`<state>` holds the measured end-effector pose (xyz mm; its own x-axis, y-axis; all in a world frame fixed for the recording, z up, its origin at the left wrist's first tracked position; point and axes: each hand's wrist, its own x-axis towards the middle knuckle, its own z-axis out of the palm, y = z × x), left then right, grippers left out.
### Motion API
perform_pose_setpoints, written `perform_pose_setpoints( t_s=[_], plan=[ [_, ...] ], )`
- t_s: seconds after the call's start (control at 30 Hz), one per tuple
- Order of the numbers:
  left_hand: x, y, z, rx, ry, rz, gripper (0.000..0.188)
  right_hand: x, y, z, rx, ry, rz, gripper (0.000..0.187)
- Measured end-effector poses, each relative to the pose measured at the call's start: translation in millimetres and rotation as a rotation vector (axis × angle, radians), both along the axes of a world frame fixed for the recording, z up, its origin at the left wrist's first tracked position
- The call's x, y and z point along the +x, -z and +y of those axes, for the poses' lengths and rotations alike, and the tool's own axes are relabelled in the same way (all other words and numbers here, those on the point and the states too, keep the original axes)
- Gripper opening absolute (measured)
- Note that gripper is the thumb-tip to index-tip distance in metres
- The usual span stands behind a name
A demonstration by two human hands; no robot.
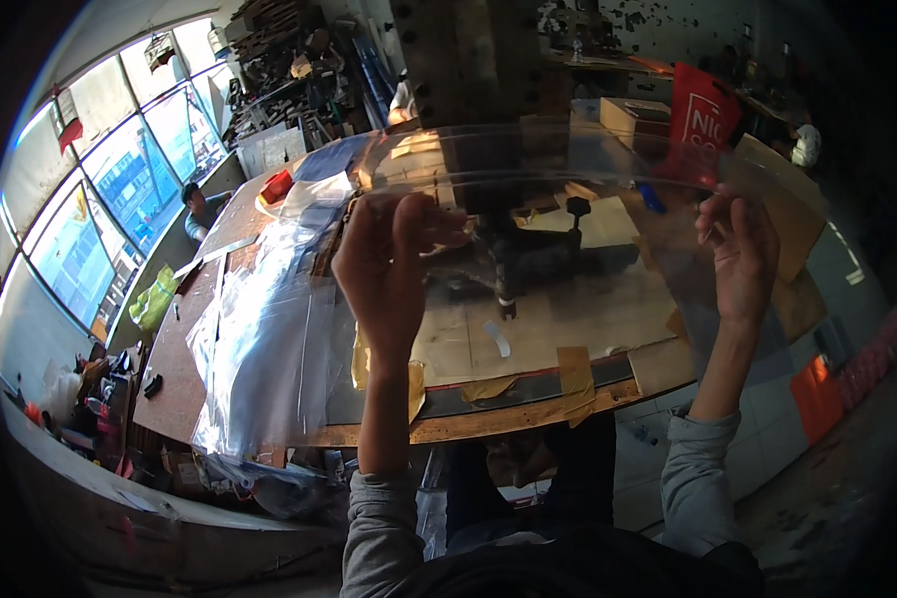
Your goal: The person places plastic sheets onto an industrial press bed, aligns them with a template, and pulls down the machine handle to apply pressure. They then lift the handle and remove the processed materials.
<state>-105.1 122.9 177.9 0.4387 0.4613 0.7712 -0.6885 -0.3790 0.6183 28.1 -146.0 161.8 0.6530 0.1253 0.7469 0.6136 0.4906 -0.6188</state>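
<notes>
A clear plastic sheet (703,309) is held up in front of me, spanning the gap between my hands, with its curved upper edge catching the light. My left hand (389,269) pinches it near one side, thumb and fingers closed together. On the other side, my right hand (740,254) grips the sheet with curled fingers. Through the sheet I see a dark machine column (478,80) and its lower clamp with a black knob (576,207). Below the clamp lies a pale board (558,319), with brown tape (575,384) along its near edge.
A pile of clear plastic sheets (264,339) covers the table's left part. A red bag (703,115) and a cardboard box (633,118) stand at the back right. Beyond the table's left edge is another person (201,209). Clutter (90,414) fills the lower left.
</notes>
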Motion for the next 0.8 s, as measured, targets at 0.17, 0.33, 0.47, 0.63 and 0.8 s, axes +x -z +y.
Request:
perform_pose_setpoints(
  t_s=[0.17, 0.33, 0.47, 0.63, 0.8],
  plan=[
    [1, 15, 28, 0.015, -0.058, 0.039, 0.022, -5, 1, 11, -0.015, -0.023, 0.037, 0.022],
    [11, 14, 31, -0.087, 0.020, 0.038, 0.029, -4, -2, 9, -0.074, -0.068, 0.021, 0.023],
    [20, 21, 42, -0.154, 0.042, 0.031, 0.022, -5, -3, 12, -0.071, -0.060, 0.049, 0.026],
    [17, 16, 55, -0.160, -0.015, -0.001, 0.011, 3, -9, 18, -0.114, -0.018, 0.048, 0.027],
    [12, -2, 42, -0.065, -0.219, 0.064, 0.020, 8, -17, 18, -0.082, 0.048, 0.077, 0.025]
  ],
)
